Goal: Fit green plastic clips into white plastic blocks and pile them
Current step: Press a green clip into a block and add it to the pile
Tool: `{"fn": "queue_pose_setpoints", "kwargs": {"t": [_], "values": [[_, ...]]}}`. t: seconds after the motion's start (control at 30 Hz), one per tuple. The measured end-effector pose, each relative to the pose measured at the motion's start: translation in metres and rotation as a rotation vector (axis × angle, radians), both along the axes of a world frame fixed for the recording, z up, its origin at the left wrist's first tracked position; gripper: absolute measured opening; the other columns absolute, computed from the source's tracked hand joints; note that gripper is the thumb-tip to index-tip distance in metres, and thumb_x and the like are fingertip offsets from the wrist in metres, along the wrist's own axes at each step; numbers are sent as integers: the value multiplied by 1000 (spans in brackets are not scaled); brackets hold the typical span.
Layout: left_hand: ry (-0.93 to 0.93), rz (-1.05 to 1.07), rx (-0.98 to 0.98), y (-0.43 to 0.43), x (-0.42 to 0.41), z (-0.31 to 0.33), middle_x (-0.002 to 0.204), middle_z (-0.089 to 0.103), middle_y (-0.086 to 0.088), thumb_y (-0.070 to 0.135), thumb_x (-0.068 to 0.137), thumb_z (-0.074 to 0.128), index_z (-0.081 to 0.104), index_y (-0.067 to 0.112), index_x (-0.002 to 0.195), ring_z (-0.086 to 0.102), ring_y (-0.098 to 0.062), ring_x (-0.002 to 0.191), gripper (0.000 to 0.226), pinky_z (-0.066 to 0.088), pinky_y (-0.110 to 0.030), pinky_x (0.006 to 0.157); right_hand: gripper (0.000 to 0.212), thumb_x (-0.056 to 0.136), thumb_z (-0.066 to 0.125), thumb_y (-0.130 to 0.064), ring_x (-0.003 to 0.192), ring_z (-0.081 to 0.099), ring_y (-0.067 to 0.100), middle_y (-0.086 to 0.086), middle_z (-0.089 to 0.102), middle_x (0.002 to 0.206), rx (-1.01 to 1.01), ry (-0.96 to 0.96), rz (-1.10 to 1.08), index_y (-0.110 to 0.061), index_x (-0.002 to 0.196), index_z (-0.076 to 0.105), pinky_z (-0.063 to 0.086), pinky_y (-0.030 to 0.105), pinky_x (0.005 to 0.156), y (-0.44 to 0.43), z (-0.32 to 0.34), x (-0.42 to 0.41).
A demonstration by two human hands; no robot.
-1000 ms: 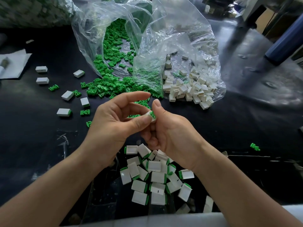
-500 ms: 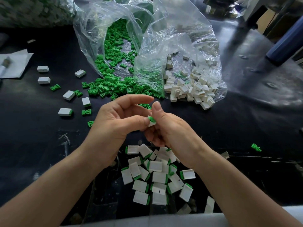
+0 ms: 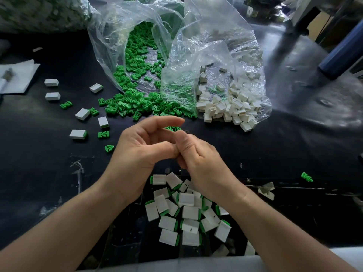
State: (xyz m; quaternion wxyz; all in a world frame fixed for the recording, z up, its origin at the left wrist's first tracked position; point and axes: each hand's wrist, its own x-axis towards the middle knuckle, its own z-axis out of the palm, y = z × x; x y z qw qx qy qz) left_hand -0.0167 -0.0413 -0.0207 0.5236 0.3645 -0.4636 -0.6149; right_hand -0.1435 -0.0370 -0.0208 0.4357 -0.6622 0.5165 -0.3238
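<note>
My left hand and my right hand meet above the black table, thumbs pressed together. They pinch a white block with a green clip, now hidden behind the thumbs. Below my hands lies a pile of fitted blocks, white with green edges. Loose green clips spill from a clear bag behind my left hand. Empty white blocks spill from a second clear bag to the right.
Stray white blocks and single clips lie scattered at the left. One clip lies alone at the right. A white paper sits at the far left edge, and a blue cylinder stands at the back right.
My hands have closed together and dropped slightly. The block with its green clip, seen between the thumbs before, is now covered by them.
</note>
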Motion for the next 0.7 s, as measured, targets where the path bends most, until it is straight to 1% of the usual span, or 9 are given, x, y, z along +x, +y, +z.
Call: {"fn": "queue_pose_setpoints", "kwargs": {"t": [0.03,0.13,0.27,0.37,0.53,0.63,0.7], "values": [[2,4,5,0,0,0,69,70,-11,-8,61,56,72,16,84,65,-21,58,37,53,-24,55,32,82,23,-57,58,43,-9,-31,48,53,-12,8,-3,-41,60,40,30,15,60,0,0,0],[7,10,13,-1,-1,-1,69,70,-11,-8,60,56,74,17,81,65,-21,59,37,53,-23,56,31,77,20,-59,57,42,-7,-21,44,53,-44,32,-15,-39,60,38,29,17,59,1,-1,1],[6,15,20,0,-1,-1,71,70,-11,-7,60,56,74,19,80,65,-21,60,38,53,-23,57,33,78,18,-58,57,41,-4,-15,42,57,-85,87,-20,-36,62,37,29,19,57,2,-1,1],[8,17,30,0,-1,-1,72,70,-11,-7,59,56,74,19,80,65,-20,61,38,52,-22,58,32,78,17,-56,58,40,0,-15,41,58,-105,103,-16,-36,63,36,29,22,58,1,-1,2],[2,24,40,0,-1,-1,73,71,-10,-6,59,56,74,19,80,66,-18,64,37,52,-22,60,30,80,17,-55,59,39,2,-15,40,60,-117,106,-20,-37,65,36,30,26,61,1,-1,3],[-2,25,47,0,-2,-1,73,71,-8,-5,59,57,74,20,79,67,-17,66,37,53,-21,61,31,91,22,-47,59,38,1,-16,40,60,-115,113,-20,-37,66,36,30,25,61,1,-2,2],[6,26,51,1,-2,-1,72,71,-8,-5,58,57,75,20,79,67,-16,65,36,53,-21,60,32,95,25,-42,58,38,1,-15,40,59,-119,117,-24,-37,65,35,30,24,59,1,-4,2]]}}
